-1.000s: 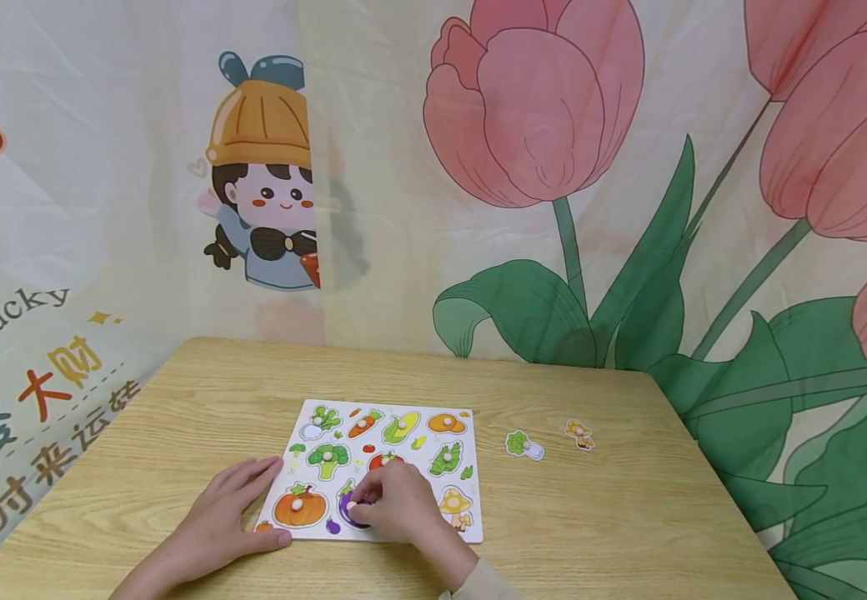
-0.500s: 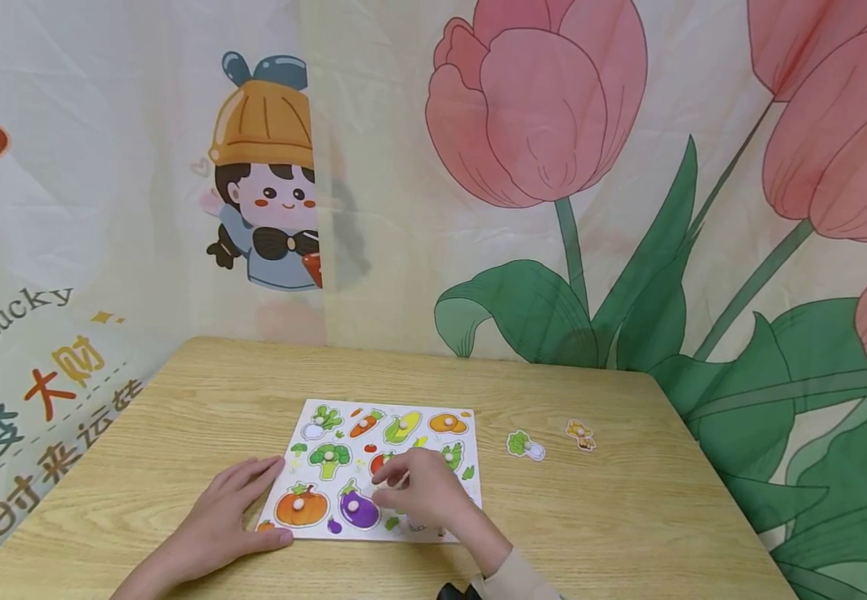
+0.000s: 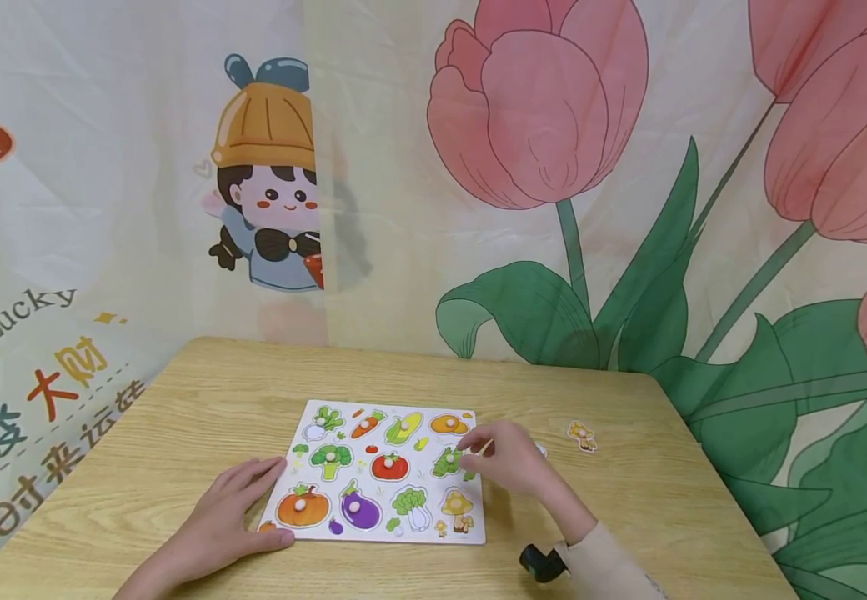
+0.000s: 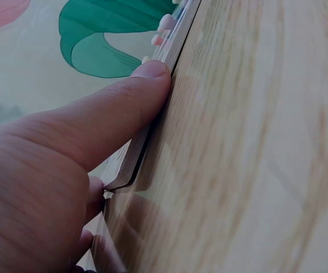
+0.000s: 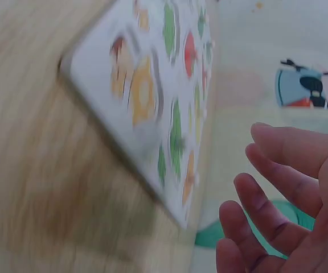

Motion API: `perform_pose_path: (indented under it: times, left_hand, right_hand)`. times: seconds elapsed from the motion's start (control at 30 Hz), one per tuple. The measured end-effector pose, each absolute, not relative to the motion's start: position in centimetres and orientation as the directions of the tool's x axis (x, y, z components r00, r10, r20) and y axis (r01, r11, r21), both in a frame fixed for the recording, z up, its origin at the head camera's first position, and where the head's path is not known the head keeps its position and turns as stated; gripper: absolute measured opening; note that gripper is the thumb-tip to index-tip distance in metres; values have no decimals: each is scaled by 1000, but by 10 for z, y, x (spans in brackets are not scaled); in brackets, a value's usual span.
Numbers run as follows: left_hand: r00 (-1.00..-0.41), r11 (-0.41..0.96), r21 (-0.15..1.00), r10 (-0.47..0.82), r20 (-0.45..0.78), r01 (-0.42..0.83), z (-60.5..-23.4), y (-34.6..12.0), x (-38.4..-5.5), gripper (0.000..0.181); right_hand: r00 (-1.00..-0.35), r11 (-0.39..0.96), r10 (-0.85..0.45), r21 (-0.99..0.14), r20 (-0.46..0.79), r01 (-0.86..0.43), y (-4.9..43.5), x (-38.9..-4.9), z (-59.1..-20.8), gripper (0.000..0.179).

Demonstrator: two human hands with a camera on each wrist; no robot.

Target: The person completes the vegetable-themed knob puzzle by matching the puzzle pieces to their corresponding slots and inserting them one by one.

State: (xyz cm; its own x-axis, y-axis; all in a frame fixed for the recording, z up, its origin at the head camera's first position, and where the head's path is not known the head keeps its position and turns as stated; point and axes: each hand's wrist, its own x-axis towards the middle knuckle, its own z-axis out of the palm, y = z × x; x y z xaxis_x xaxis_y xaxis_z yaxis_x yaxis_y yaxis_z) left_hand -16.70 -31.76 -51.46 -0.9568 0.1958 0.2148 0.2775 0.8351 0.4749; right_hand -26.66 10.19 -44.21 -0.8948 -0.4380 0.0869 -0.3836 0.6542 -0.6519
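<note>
A white vegetable puzzle board (image 3: 373, 537) lies on the table, with knobbed pieces such as the pumpkin (image 3: 302, 506), eggplant (image 3: 360, 508) and tomato (image 3: 390, 467) in it. Its bok choy slot (image 3: 413, 508) and mushroom slot (image 3: 458, 508) show no knobs. My left hand (image 3: 216, 517) rests at the board's left side, its thumb (image 4: 118, 108) against the near edge. Over the board's right edge is my right hand (image 3: 512, 458), fingers loosely bent and apart, holding nothing. It mostly hides the loose bok choy piece (image 3: 542, 451). Farther right lies a loose mushroom piece (image 3: 582, 435).
The wooden table (image 3: 628, 500) ends at a printed curtain (image 3: 373, 250) behind and on the left. A black device (image 3: 542, 564) sits at the right wrist, beside a beige sleeve (image 3: 606, 562).
My right hand has let go of the eggplant knob and moved right across the board, uncovering the tomato and both knobless slots. The left hand stays in place.
</note>
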Motion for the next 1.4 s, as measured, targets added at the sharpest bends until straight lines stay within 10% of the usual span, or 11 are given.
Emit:
perform_pose_path:
  times: [0.6, 1.4]
  left_hand:
    - [-955, 838, 467, 196, 225, 282, -518, -319, -168, 106]
    - [-954, 831, 478, 197, 226, 285, -519, -319, -170, 105]
  right_hand:
    - [-881, 715, -463, -545, 101, -438, 210, -330, -467, 14]
    - [-858, 724, -509, -502, 73, -473, 215, -344, -483, 9]
